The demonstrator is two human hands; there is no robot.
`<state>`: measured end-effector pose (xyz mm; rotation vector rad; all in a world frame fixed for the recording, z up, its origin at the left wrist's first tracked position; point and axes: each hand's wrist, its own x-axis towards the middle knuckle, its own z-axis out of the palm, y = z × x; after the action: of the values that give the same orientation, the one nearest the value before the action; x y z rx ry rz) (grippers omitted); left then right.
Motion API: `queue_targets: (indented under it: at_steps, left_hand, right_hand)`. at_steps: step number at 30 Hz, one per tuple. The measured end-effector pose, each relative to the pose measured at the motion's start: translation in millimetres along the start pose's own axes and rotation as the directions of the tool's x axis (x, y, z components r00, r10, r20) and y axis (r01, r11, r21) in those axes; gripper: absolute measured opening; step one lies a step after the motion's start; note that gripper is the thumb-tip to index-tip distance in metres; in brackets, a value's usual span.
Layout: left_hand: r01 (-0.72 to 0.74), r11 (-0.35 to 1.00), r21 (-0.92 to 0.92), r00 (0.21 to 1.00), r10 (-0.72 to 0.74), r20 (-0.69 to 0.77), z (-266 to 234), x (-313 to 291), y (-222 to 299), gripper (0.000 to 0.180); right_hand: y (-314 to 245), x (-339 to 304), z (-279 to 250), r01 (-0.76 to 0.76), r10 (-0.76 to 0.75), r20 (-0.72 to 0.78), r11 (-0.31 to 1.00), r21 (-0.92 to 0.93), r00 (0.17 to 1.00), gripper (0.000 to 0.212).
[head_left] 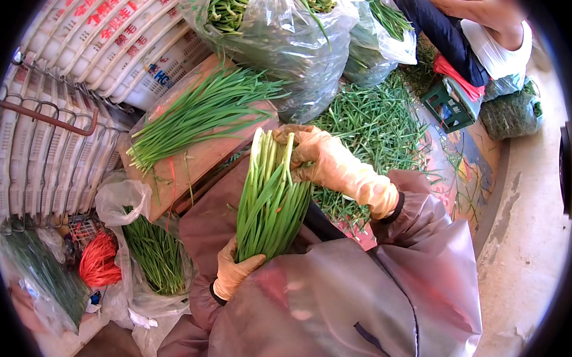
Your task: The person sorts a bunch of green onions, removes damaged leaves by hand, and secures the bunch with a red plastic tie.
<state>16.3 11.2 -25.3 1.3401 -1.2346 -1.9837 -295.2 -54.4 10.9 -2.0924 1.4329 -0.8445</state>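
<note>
Gloved left hand (pixel 234 270) clamped around green stalk bundle (pixel 271 198), gloved right hand (pixel 316 153) closed over its pale ends.

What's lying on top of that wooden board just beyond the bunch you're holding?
A loose sheaf of green stalks lies across the wooden board. Its far end is hidden behind a clear bag.

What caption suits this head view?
Gloved left hand grips a chive bundle; right hand touches its pale ends.
</note>
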Motion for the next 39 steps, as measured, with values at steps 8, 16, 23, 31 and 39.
queue_targets:
  at_steps: [8,16,23,31,39]
  left_hand:
    - [-0.001,0.991,0.137,0.998,-0.008,0.061,-5,5,0,0.056]
    - [0.090,0.996,-0.005,0.996,-0.090,0.014,-1,0,7,0.055]
    - [0.013,1.000,0.027,1.000,-0.014,0.005,1,-1,7,0.054]
    - [0.102,0.950,-0.294,0.995,-0.090,0.053,4,-9,15,0.048]
    - [0.071,0.936,-0.345,0.997,-0.054,0.058,3,-9,14,0.045]
  right_hand:
    - [9,-4,-9,-0.250,0.177,-0.206,0.874,-0.418,0.963,0.034]
    - [100,-124,-106,-0.717,0.734,-0.369,0.227,-0.659,0.571,0.032]
    - [-21,-35,-21,-0.561,0.723,-0.010,0.545,0.623,0.691,0.028]
    - [-47,-17,9,-0.145,0.148,-0.103,0.989,0.028,0.984,0.029]
    - [-56,-51,-3,-0.168,0.171,-0.143,0.985,0.029,0.975,0.027]
